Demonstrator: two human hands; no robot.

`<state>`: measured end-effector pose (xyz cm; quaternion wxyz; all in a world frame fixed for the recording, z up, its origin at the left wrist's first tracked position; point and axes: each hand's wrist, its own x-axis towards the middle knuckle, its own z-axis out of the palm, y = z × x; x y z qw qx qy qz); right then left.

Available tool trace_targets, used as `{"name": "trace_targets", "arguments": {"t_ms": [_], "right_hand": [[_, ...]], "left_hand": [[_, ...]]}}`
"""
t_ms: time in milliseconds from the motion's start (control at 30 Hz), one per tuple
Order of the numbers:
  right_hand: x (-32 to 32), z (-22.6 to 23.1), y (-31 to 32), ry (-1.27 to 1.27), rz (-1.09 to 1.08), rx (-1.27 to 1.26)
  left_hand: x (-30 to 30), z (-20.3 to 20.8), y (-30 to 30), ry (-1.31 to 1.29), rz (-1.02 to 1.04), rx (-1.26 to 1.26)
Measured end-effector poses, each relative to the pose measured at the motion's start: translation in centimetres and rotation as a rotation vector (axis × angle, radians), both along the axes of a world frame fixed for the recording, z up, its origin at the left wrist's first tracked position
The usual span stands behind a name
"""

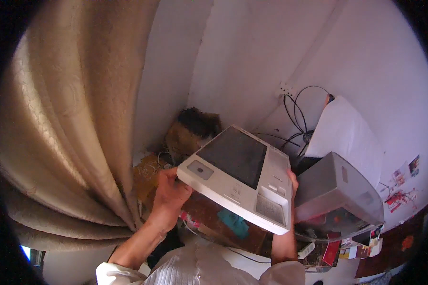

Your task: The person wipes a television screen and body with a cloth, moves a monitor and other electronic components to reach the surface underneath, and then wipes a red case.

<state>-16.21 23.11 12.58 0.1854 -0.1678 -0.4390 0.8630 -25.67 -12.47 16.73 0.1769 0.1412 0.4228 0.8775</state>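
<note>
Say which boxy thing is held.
The white device with the dark screen, gripped by left hand and right hand; the grey box is to its right.

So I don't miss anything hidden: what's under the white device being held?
Below the white device, past its near edge, a teal item, possibly cloth, shows against a brown surface. Whatever lies directly beneath is covered by it.

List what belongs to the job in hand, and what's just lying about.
In hand: white device with dark screen, gripped by the left hand and right hand.

Apparently just about: teal cloth, black cables, grey boxy unit.
</note>
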Motion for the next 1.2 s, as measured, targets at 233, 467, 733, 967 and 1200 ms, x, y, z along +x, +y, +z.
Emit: {"name": "trace_targets", "arguments": {"t_ms": [233,467,733,967,1200], "right_hand": [[0.7,-6.8,8.0,0.060,-0.093,-0.149],[-1.7,-4.9,2.0,0.223,-0.211,-0.129],[-2.9,-12.3,3.9,0.507,-0.388,0.043],[-5.4,-5.5,-1.7,0.350,-0.757,-0.335],[-5.0,-7.6,-0.9,0.268,-0.691,-0.265]], "left_hand": [[-0.6,-0.7,1.5,0.045,-0.106,0.008],[-2.7,0.0,3.6,0.106,-0.248,-0.081],[-4.0,-0.3,7.2,0.185,-0.272,-0.157],[-4.3,-2.2,10.8,0.365,-0.282,-0.279],[-1.9,-2.8,12.8,0.486,-0.265,-0.324]]}}
